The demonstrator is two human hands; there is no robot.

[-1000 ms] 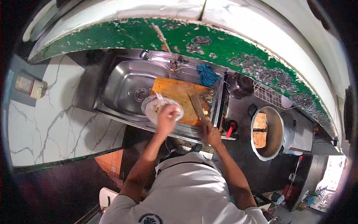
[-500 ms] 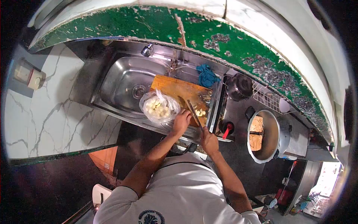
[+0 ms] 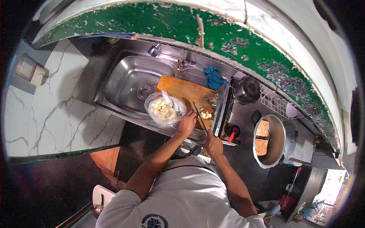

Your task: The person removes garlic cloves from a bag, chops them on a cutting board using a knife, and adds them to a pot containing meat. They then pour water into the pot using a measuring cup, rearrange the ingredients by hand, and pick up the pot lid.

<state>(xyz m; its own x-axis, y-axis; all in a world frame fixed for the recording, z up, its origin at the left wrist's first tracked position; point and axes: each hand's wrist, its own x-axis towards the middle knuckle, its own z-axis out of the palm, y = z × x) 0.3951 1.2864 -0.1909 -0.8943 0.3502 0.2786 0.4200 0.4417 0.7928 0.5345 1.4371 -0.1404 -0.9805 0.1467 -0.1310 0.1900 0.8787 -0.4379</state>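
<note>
A wooden cutting board [image 3: 178, 86] lies across the right part of the sink. My right hand [image 3: 214, 145] is closed around the handle of a knife [image 3: 200, 116], its blade slanting up and left over the board. Just left of the blade, my left hand [image 3: 187, 124] has its fingers curled down at the board; whatever they pinch is hidden. Small pale cut pieces [image 3: 205, 114], like sliced garlic, lie right of the blade. Beside my left hand, an open clear plastic bag [image 3: 164, 108] of pale peeled cloves rests over the board's left edge.
The steel sink basin [image 3: 123, 81] is on the left, below a faucet [image 3: 154, 50]. A blue cloth [image 3: 215, 78] lies behind the board. To the right are a dark pot [image 3: 247, 90], a red-handled utensil [image 3: 233, 133] and a large pot [image 3: 277, 142] holding tan blocks.
The scene has shifted slightly to the right in view. My left hand is a little nearer the knife, which stays in my right hand.
</note>
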